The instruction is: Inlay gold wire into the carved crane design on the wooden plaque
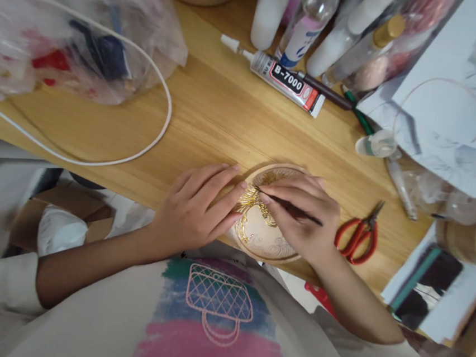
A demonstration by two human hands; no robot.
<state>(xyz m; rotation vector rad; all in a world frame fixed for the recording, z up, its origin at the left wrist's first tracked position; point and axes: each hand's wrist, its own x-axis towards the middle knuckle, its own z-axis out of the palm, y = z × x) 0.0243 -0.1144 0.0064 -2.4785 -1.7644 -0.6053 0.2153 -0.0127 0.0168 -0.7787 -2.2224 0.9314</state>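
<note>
At the front edge of the wooden table [201,119], just ahead of the wearer's shirt, I have the round panel [262,238] lying between both hands, with raised gold lines [249,201] over part of its pale face. I judge it is kept this close so that fine work can be done with the elbows low. The left hand [197,208] lies palm down at the panel's left side, its thumb and forefinger reaching the rim; I take that as steadying. Those fingers are loosely spread and clasp nothing that I can see. The right hand [305,207] pinches a slim dark tool [297,211] much as one grips a pen, probably for control, and the tip meets the gold pattern. Whether that tool has one point or two, I cannot tell from here.

Red-handled pliers [369,224] lie right of the panel, handy for the right hand, and the glue tube [287,81] sits farther back, seemingly out of the way.

As for pose, I see the left forearm slanting in from lower left, wrist fairly flat. The right forearm comes from lower right, fingers curled inward over the panel.
</note>
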